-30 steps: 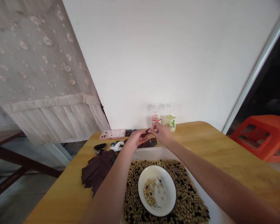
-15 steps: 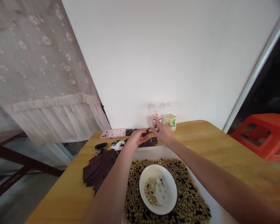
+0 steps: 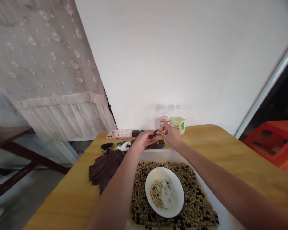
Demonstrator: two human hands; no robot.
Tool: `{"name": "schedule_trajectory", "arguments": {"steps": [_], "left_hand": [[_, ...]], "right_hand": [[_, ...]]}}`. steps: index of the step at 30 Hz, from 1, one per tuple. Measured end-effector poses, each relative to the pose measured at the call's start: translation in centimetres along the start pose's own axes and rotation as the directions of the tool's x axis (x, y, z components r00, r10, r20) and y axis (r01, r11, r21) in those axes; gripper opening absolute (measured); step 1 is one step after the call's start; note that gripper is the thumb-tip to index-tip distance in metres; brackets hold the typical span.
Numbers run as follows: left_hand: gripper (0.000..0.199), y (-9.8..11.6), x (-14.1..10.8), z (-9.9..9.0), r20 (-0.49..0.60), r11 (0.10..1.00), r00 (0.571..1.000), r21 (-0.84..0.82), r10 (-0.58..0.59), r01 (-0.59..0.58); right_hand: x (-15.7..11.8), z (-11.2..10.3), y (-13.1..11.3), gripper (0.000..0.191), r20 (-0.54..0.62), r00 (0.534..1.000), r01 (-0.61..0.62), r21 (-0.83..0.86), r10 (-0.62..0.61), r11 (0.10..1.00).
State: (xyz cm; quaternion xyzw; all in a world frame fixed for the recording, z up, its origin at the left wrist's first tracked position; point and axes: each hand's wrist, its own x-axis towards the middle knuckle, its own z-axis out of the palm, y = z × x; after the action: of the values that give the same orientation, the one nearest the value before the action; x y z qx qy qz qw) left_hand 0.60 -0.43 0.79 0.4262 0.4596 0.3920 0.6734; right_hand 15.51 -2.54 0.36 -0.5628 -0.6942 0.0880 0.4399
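Taking the bowl (image 3: 174, 201) as the clock's centre, it stands on beads (image 3: 196, 204) spread in a tray (image 3: 156, 155) on the table (image 3: 225, 143). A pile of pieces (image 3: 104, 167) lies at 10 o'clock, outside the tray, with a key fob (image 3: 107, 146) just behind it. The phone (image 3: 119, 134) lies at 11 o'clock, near the table's back edge. At 12 o'clock, beyond the tray, the left hand (image 3: 145, 139) and right hand (image 3: 169, 134) meet, before two bottles (image 3: 179, 124) side by side against the wall (image 3: 177, 57). A stool (image 3: 276, 134) stands at 2 o'clock, off the table
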Motion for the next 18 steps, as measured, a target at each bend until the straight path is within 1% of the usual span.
{"name": "schedule_trajectory", "arguments": {"steps": [10, 14, 18], "left_hand": [[0.014, 0.3, -0.5, 0.28, -0.012, 1.0, 1.0, -0.003, -0.005, 0.005], [0.014, 0.16, -0.2, 0.12, -0.015, 1.0, 1.0, 0.006, -0.018, 0.018], [0.014, -0.11, 0.19, -0.1, -0.002, 1.0, 1.0, 0.015, -0.004, 0.004]], "right_hand": [[-0.05, -0.06, 0.03, 0.013, 0.008, 1.0, 0.001, -0.018, -0.001, 1.0], [0.08, 0.07, 0.41, 0.013, -0.006, 1.0, -0.006, 0.002, 0.006, 1.0], [0.24, 0.17, 0.8, 0.013, -0.02, 1.0, 0.002, 0.027, -0.001, 1.0]]}}
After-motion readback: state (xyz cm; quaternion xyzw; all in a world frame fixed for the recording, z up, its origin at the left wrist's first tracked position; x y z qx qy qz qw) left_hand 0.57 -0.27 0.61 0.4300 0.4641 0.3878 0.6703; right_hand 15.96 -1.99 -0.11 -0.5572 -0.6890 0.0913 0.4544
